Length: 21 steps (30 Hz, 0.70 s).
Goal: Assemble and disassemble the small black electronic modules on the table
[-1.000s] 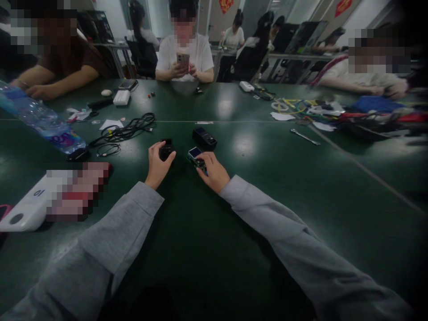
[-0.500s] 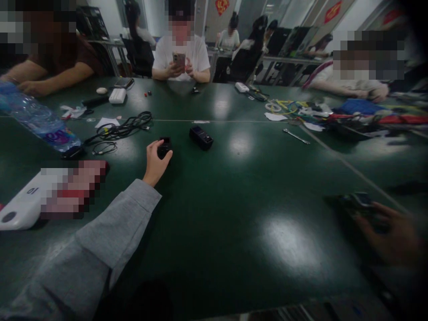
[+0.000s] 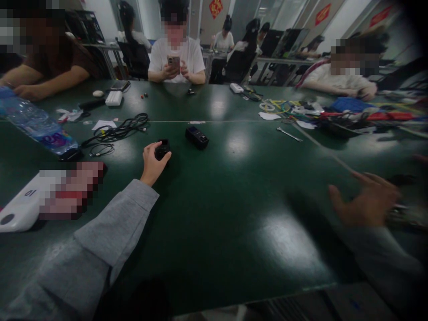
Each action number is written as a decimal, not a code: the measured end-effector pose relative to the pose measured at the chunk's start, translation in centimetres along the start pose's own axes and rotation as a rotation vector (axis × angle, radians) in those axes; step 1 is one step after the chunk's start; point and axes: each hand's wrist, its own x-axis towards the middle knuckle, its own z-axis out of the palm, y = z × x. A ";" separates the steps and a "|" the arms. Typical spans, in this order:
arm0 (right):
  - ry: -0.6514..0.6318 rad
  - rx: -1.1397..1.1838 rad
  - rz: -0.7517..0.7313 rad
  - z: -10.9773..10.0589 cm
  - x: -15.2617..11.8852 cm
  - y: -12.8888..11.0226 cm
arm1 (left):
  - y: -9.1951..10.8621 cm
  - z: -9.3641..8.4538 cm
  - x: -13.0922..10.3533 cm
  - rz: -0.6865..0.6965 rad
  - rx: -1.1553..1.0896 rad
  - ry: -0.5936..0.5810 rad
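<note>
My left hand rests on the green table, thumb and fingers closed around a small black boxy device; its exact kind I cannot make out. Just right of it lies a black handheld device with light markings on its top. My right hand, slightly blurred, is raised over the table's right side. Its thumb stands apart from the fingers and nothing shows in its grasp. Dark and shiny items lie beside it, too dim to name.
At left are a water bottle on its side, a black cable coil and a white device beside a red blurred-out item. A wrench lies near a heap of cables. Several people sit around.
My right hand has moved up and left, away from a dark object it was at, and its fingers have opened. My left hand keeps its hold; the view has shifted slightly.
</note>
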 end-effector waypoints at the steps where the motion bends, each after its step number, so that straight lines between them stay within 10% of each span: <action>1: 0.043 -0.011 0.027 1.6 0.6 -2.2 | 0.2 0.0 -0.1 0.006 -0.015 -0.004; 12: -0.241 0.479 -0.238 15.1 7.3 -30.9 | 2.6 0.0 -0.8 -0.119 -0.342 -0.077; 17: -0.381 0.495 -0.272 19.1 9.6 -35.5 | 2.7 0.1 -0.5 -0.098 -0.408 -0.045; 21: -0.495 0.558 -0.288 16.7 8.1 -35.1 | 2.6 -0.1 -0.4 -0.099 -0.379 0.049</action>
